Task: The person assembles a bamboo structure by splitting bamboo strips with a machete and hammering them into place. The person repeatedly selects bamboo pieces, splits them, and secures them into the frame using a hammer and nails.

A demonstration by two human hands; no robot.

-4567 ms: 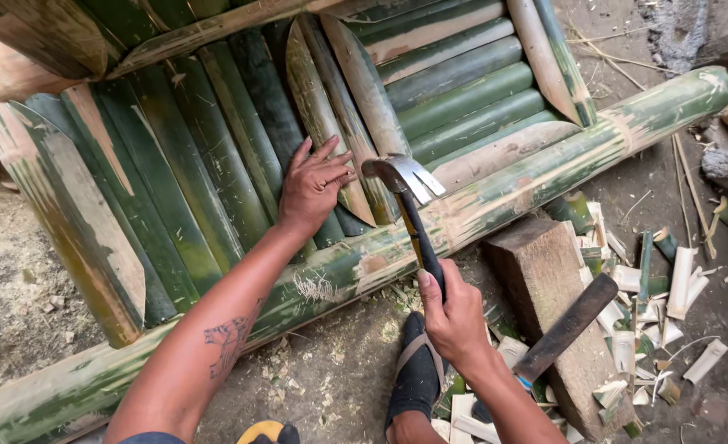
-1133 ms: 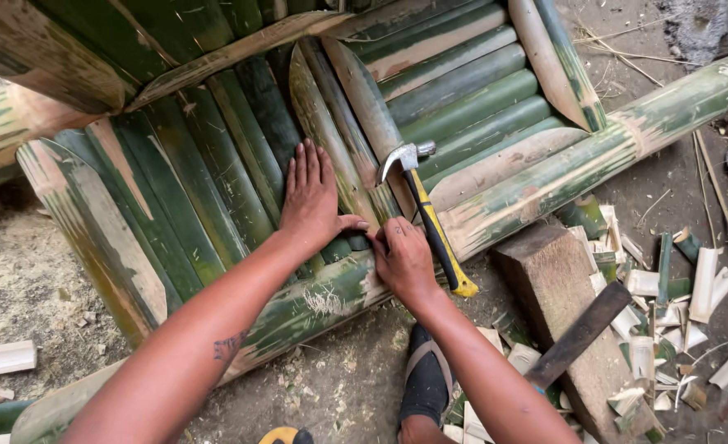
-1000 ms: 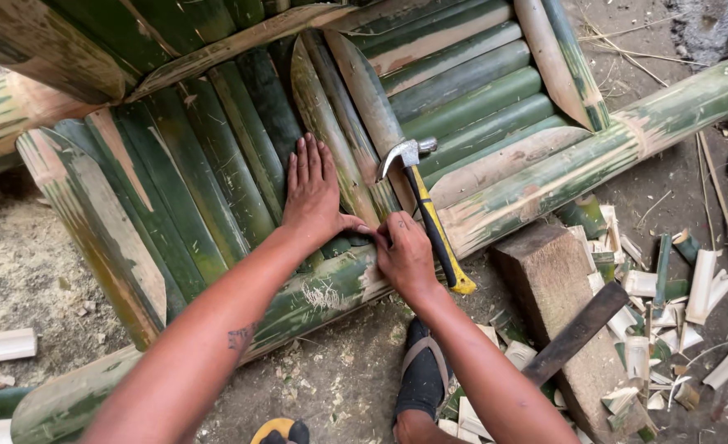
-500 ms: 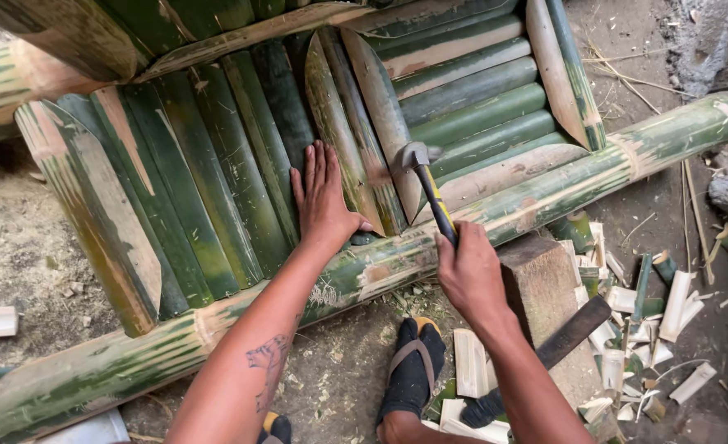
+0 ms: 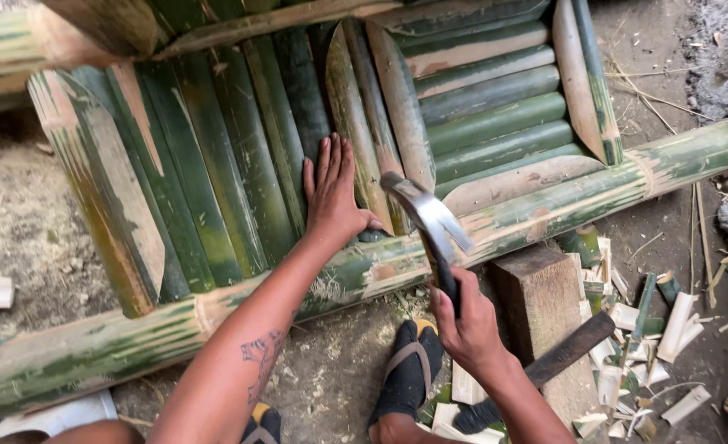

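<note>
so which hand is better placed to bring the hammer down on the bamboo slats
The right hand, probably: its grip is closed on the claw hammer's handle, the head raised over the slats. The left hand lies flat, palm down, on the slats, holding nothing.

claw hammer (image 5: 428,218) raised, steel head blurred (mid-air), above green bamboo slats (image 5: 241,156).

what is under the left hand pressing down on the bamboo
The left hand lies flat on green split bamboo slats, just above the long round bamboo pole. The slat surface beneath the palm is covered, so any nail or joint there cannot be seen.
</note>
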